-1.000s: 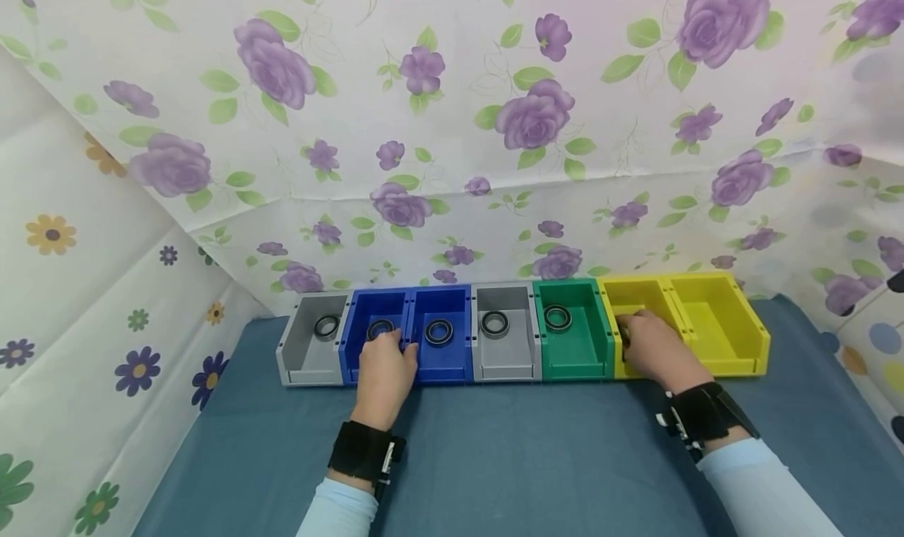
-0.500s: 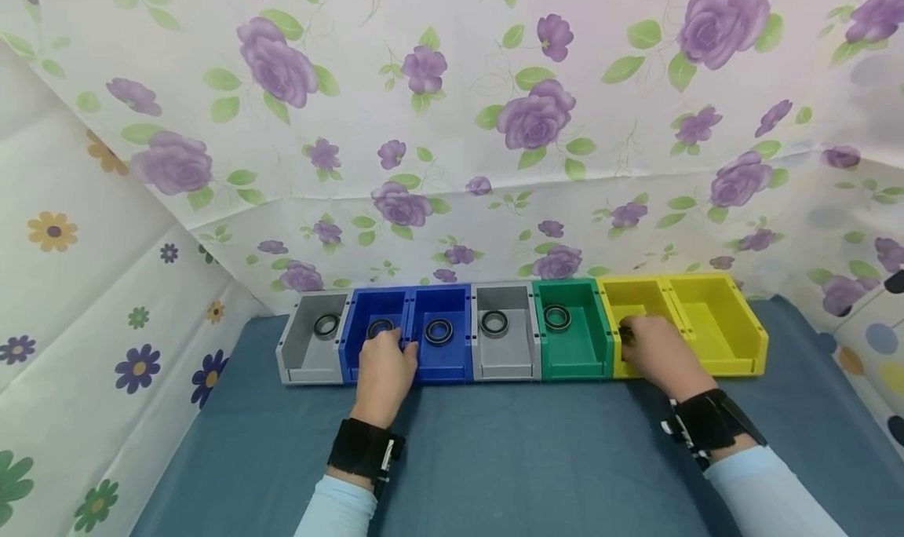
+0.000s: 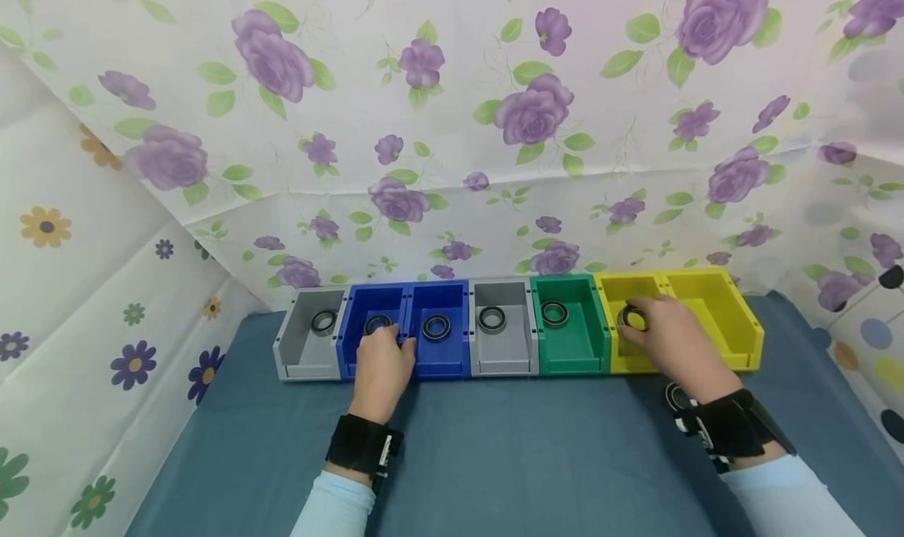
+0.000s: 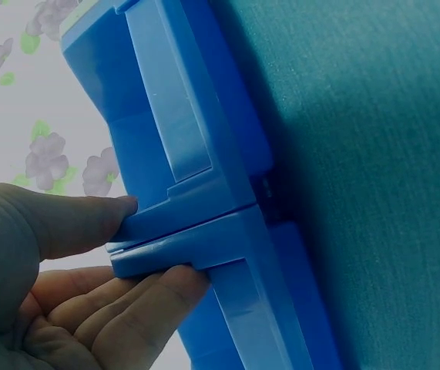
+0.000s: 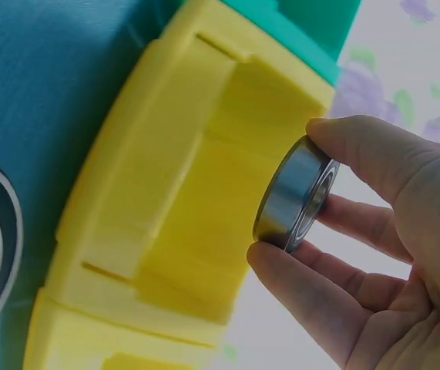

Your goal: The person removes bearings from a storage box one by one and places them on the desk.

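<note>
My right hand (image 3: 674, 337) pinches a ball bearing (image 5: 295, 194) between thumb and fingertips, tilted on edge over the left yellow bin (image 3: 631, 286). In the right wrist view its steel outer face and centre hole show. With thumb and fingers, my left hand (image 3: 381, 370) grips the adjoining side walls (image 4: 181, 237) of the two blue bins. Just beyond those fingers a bearing (image 3: 378, 323) lies in the left blue bin (image 3: 377, 295), partly hidden. The right blue bin (image 3: 452, 356) holds another bearing (image 3: 435, 328).
Single bearings lie in the left grey bin (image 3: 300, 356), the middle grey bin (image 3: 497, 356) and the green bin (image 3: 579, 348). At the row's right end stands a second yellow bin (image 3: 713, 317). Another bearing (image 3: 676, 396) rests on the blue cloth (image 3: 537, 458) beside my right wrist.
My right hand has risen in the left yellow bin and shifted slightly right, bringing its bearing into sight. The bearing on the cloth now shows beside that wrist. My left hand keeps its grip.
</note>
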`<state>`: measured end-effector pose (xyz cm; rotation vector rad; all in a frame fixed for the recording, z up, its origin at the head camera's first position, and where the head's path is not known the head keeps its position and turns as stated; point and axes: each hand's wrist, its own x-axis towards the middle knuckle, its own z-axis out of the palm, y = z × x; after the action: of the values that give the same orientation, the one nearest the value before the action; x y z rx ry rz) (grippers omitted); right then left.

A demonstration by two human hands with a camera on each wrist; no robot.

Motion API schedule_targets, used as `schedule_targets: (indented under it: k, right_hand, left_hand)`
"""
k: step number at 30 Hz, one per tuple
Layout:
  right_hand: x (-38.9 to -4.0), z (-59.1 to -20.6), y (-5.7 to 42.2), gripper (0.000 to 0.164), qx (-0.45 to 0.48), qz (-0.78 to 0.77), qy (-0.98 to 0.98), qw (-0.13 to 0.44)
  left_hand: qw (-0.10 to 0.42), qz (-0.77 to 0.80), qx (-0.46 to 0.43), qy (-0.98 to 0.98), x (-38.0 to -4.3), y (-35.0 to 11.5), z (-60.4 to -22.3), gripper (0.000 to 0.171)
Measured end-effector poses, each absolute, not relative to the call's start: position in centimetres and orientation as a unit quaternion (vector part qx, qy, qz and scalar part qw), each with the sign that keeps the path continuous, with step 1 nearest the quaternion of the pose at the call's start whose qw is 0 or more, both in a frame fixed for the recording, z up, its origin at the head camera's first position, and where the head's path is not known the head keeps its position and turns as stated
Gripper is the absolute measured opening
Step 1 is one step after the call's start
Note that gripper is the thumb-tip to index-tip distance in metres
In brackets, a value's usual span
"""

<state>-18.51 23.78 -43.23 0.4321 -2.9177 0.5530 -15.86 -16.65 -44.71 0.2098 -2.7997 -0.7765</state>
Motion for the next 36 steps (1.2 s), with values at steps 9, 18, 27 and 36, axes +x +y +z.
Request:
schedule_targets:
  k: [9,18,27,36]
  right_hand:
    - [-16.8,-41.9,24.2,0.042,0.133,0.188,-0.970,0.080]
    - [-14.5,-41.3,24.3,0.053,0.121,0.188,-0.973,0.059]
    - [-13.0,-42.6,24.0,0.048,0.124,0.188,-0.973,0.046]
    - [-12.0,-44.8,23.7,0.048,0.114,0.184,-0.976,0.020]
  left_hand:
    - [0.110,-0.265,0.076,-0.955,-16.0,-16.7,-44.8,0.038]
    - [0.110,-0.265,0.076,-0.955,-15.9,-16.6,-44.8,0.039]
    - [0.100,-0.264,0.084,-0.956,-16.0,-16.6,-44.8,0.039]
    - [0.096,-0.267,0.087,-0.955,-15.9,-16.6,-44.7,0.040]
